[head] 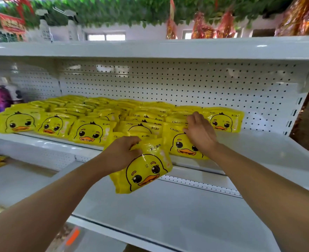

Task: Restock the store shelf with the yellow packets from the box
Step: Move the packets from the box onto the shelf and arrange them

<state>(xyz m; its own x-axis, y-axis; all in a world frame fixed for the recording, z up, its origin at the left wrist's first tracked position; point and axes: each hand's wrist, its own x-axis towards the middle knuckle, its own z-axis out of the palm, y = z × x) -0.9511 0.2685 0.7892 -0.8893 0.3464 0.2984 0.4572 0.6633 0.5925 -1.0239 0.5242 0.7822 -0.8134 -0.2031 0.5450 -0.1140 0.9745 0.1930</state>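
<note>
Yellow packets [88, 113] already fill most of the shelf [259, 148]; your left hand [121, 153] grips another packet [142, 171], your right hand [200, 132] presses open-fingered on the rows; right end stays bare.

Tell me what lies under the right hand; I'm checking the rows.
The right hand rests on a yellow duck packet on the shelf. Its upper right part is covered.

yellow packets [88, 131]: glossy plastic film | shelf [259, 146]: smooth white metal, perforated back
</note>
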